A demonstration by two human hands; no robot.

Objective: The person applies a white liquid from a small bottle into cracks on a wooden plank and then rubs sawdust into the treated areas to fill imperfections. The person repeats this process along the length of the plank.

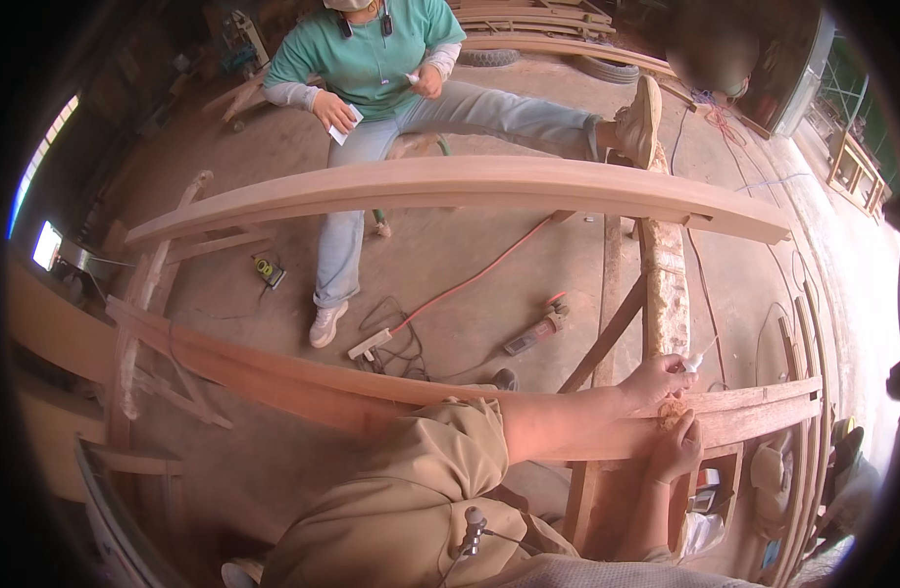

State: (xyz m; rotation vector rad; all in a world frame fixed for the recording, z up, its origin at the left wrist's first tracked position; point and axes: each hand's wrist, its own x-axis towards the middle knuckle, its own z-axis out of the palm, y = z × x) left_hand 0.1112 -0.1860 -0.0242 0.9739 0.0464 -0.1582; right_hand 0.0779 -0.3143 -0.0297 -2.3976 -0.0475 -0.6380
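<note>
My left hand [656, 380] is closed around a small white bottle [693, 363] with a thin pointed nozzle tilted upward, just above the right end of the near wooden beam [754, 400]. A small patch of brown sawdust [672, 406] lies on that beam, between my two hands. My right hand [677, 449] rests against the beam's near side, its fingers drawn together at the edge of the sawdust. Whatever those fingertips pinch, if anything, is too small to make out.
A second long beam [450, 184] lies across the trestles [664, 284] farther off. Beyond it sits a person [381, 69] in a green top, one foot up on the right trestle. An angle grinder [536, 331], a power strip [370, 343] and cables lie on the floor.
</note>
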